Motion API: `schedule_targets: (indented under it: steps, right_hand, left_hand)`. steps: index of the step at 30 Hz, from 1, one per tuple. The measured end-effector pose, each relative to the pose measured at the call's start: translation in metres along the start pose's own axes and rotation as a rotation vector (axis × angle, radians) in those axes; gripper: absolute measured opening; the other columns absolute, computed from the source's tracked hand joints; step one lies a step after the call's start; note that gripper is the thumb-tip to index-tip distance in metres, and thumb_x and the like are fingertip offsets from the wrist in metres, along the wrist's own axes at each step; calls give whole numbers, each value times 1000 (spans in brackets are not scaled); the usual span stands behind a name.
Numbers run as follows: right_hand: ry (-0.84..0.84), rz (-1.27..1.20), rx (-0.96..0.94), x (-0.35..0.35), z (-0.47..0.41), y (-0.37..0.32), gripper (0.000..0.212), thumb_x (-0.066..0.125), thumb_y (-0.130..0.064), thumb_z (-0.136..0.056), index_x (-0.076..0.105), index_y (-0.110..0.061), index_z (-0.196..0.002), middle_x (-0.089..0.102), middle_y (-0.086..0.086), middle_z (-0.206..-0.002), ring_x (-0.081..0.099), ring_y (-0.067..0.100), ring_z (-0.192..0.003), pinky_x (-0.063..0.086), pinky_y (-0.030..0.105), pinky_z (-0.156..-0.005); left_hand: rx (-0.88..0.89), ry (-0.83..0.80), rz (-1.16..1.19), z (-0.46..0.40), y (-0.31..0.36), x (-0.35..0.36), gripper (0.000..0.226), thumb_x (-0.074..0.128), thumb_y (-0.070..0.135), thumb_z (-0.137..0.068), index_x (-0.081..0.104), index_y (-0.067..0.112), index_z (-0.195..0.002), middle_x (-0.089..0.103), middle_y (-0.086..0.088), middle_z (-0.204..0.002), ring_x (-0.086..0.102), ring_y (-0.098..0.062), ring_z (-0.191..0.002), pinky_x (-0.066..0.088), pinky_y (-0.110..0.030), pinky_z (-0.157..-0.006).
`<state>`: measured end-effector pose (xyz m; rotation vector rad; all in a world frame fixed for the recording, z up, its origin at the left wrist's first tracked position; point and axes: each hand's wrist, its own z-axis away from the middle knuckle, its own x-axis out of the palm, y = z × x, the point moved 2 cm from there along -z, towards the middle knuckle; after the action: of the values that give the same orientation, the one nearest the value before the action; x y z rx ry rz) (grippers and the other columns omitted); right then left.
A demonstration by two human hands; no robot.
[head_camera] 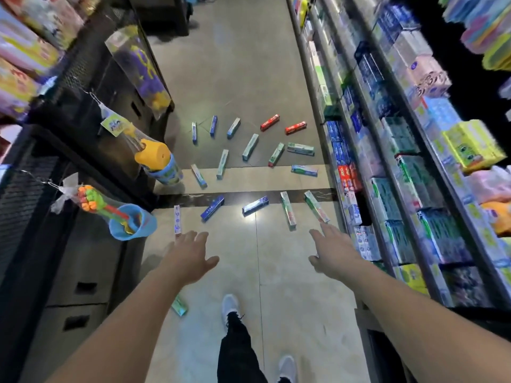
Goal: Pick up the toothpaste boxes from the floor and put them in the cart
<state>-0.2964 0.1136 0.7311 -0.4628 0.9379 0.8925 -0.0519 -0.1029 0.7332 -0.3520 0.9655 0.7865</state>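
Hands outstretched, fingers spread, empty

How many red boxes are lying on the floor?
2. The left red box and the right red box lie side by side, apart, farthest down the aisle. Others may lie out of view.
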Motion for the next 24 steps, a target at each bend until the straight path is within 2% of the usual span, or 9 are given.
schedule_targets:
  steps: [5,8,12,19,24]
  right_hand:
    - [-29,-89,101,3,-63,4,64,56,-43,-90,33,-18,-145,25,12,-153,25,30,-141,31,42,-110]
    - [-66,-138,169,13,-102,10,65,57,-41,-91,31,-17,-146,24,13,-154,26,32,-141,29,43,-112]
    - [-71,-163,230,32,-149,24,66,56,-41,-91,31,-17,-146,29,14,-151,34,33,-134,34,43,-108]
    - [-113,-173,302,117,-227,56,55,54,-39,-93,37,-16,-140,37,13,-143,42,33,-126,37,43,-99]
    - [-97,-243,418,223,-293,90,45,54,-33,-92,41,-16,-132,44,11,-130,47,33,-118,40,41,-91]
  left_hand:
    - [70,-28,-21,-82,-2,-10,72,49,57,-91,29,18,-148,33,-8,-150,37,-29,-135,34,-44,-109]
    - [100,-40,-22,-131,2,-8,70,49,56,-91,31,18,-146,34,-9,-149,37,-29,-134,35,-42,-107]
    - [135,-51,-23,-187,12,9,70,51,55,-91,32,17,-146,36,-12,-147,39,-31,-132,36,-44,-107]
    - [143,-77,-32,-266,37,92,71,49,56,-92,29,16,-147,35,-12,-149,39,-32,-132,36,-44,-105]
    - [196,-56,-38,-340,65,182,70,48,55,-92,29,17,-148,34,-11,-150,38,-30,-133,35,-43,-107]
